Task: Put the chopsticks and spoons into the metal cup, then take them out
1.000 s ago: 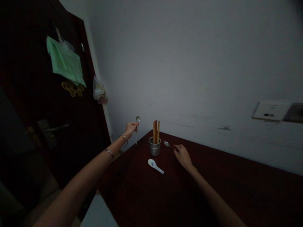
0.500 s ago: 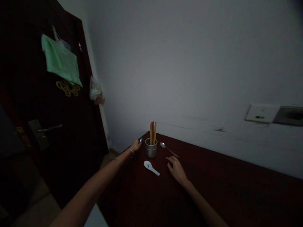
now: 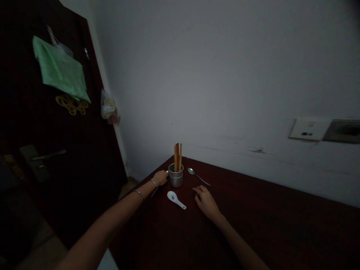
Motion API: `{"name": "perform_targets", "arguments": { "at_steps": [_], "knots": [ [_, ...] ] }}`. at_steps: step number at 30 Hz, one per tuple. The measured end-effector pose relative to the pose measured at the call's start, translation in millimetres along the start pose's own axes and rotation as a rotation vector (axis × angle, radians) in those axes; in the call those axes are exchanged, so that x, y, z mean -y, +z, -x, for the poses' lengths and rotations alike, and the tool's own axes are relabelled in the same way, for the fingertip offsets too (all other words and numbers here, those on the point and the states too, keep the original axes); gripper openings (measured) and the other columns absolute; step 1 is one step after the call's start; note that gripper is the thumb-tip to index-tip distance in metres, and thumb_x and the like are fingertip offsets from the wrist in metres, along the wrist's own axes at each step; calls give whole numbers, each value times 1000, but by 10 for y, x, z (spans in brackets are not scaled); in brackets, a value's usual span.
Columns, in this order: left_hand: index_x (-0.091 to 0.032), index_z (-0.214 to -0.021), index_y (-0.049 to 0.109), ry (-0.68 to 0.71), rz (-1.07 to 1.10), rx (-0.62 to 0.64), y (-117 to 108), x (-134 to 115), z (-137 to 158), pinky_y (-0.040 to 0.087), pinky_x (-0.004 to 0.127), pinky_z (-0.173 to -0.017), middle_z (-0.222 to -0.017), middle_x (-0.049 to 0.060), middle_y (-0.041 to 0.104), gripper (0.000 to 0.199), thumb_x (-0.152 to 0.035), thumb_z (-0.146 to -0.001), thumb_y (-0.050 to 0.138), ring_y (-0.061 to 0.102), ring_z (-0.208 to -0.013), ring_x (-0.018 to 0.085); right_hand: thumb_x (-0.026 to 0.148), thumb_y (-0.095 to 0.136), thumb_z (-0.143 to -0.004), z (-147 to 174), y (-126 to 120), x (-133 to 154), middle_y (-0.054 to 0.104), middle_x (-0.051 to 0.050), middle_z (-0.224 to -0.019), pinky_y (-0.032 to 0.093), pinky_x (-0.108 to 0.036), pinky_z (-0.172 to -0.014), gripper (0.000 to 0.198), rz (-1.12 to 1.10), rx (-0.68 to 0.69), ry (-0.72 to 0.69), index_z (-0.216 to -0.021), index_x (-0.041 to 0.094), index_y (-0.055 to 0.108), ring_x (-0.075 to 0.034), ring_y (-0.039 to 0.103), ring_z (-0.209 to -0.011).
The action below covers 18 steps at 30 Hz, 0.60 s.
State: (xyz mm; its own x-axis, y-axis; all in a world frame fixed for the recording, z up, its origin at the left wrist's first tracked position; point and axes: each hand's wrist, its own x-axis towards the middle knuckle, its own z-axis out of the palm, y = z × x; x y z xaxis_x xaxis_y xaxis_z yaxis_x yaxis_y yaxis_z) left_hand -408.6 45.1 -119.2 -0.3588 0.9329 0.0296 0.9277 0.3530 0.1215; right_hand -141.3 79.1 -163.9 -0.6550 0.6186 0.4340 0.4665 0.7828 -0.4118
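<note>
My left hand (image 3: 160,178) is closed around a metal spoon, whose bowl (image 3: 167,173) shows past my fingers, close to the left side of a metal utensil holder (image 3: 176,180). Part of its handle sticks out below my wrist; the middle is hidden by the hand. Several wooden chopsticks (image 3: 178,159) stand upright in the holder. In front of it lies a white soup spoon (image 3: 176,200) with a blue mark. A second metal spoon (image 3: 198,177) lies to the holder's right. My right hand (image 3: 206,202) rests near that spoon, fingers loosely stretched and holding nothing.
The dark red table (image 3: 253,217) meets a grey wall (image 3: 210,75) at the back. A dark door (image 3: 84,161) with a hanging green cloth (image 3: 62,69) stands at left. A wall socket (image 3: 308,129) is at right.
My left hand and the metal spoon have moved closer to the utensil holder, with the spoon's bowl now lower beside it. The right hand stays about where it was. The view has shifted slightly.
</note>
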Motion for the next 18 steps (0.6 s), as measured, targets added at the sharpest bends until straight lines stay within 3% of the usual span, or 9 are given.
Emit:
{"name": "perform_targets", "arguments": {
  "at_steps": [5,12,18],
  "knots": [
    [-13,-84,64,59,-50,15,-4,-10,-33,43,37,-78,-94,19,62,22,-12,-65,54,58,-92,31,15,40,-78,-3,7,-1,56,-8,-102,39,-29,-85,37,-10,-8,-2,-110,20,58,-20,52,-95],
    [-15,-69,64,84,25,-31,-81,10,-27,42,35,-77,-84,16,65,12,-21,-69,54,59,-87,29,13,38,-78,-18,11,0,56,-9,-99,39,-28,-85,37,-27,20,7,-109,17,58,-19,51,-94],
    [-13,-69,64,48,168,-178,-367,28,-135,41,34,-77,-85,18,63,17,-28,-70,54,58,-87,28,13,39,-77,-30,59,-45,57,-9,-99,38,-29,-87,37,-38,21,4,-108,16,59,-20,51,-94]
  ]
}}
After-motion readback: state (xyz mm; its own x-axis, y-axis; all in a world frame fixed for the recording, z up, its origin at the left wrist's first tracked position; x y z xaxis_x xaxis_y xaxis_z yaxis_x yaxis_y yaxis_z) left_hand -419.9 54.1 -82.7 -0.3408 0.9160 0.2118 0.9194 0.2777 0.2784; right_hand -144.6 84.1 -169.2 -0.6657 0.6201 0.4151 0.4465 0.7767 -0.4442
